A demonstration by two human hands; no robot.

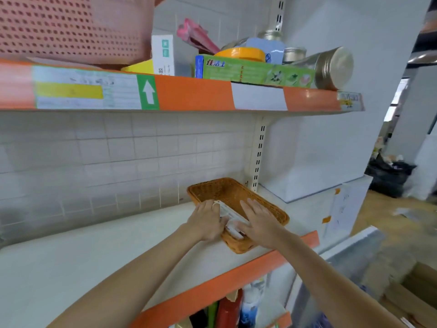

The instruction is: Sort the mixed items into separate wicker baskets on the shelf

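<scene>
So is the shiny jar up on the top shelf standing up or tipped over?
Tipped over. The shiny jar lies on its side on the top shelf, its round lid facing outward, beside the green box.

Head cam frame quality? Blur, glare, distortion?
Head view: soft motion blur overall; both hands and the white packs in the wicker basket smeared; fisheye bends the upper shelf edge; small glare on its right orange strip; lighting even.

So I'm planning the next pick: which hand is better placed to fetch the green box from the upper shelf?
Probably right: the right hand lies open on the basket, under the green box; the left hand holds the white pack.
</scene>
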